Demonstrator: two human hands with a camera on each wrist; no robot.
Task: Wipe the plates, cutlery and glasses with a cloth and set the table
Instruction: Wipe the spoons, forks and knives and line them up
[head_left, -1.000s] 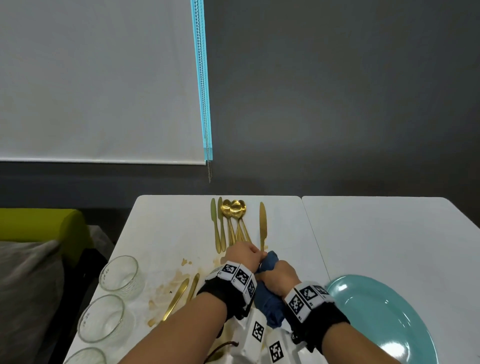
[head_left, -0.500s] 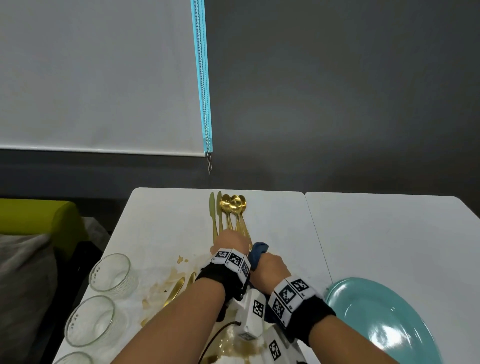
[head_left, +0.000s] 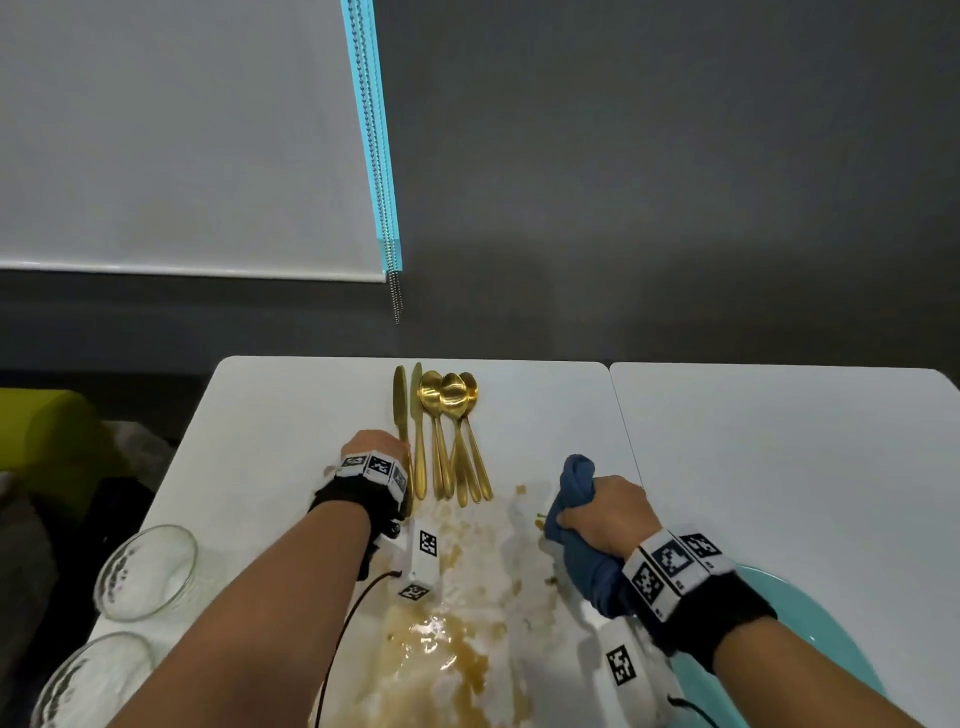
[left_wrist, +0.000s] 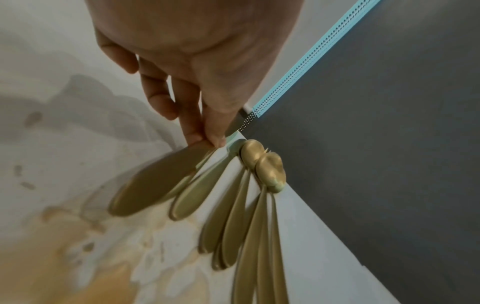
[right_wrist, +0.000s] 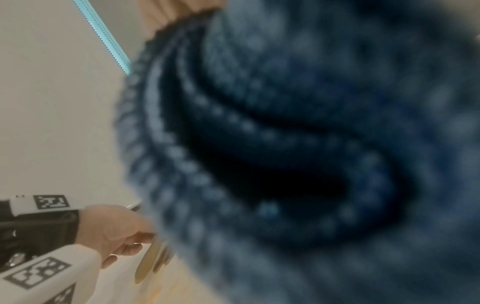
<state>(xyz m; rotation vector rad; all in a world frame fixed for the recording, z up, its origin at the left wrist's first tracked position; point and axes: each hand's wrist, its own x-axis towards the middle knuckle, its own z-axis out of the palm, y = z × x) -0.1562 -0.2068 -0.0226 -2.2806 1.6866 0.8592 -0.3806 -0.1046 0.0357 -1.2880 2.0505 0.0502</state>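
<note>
My left hand pinches a gold knife between thumb and forefinger at the left end of a row of gold cutlery. Its handle is blurred just above the stained tabletop. Beside it lie a second knife and three spoons. My right hand grips a bunched blue cloth to the right of the row, and the cloth fills the right wrist view. A teal plate lies under my right forearm.
A brown spill spreads over the white table between my arms. Two glass bowls stand along the left edge. A second white table adjoins on the right. A green seat sits at far left.
My hands were together with the cloth around a knife. They have parted: the left carried the knife to the row's left end, the right drew away to the right with the cloth.
</note>
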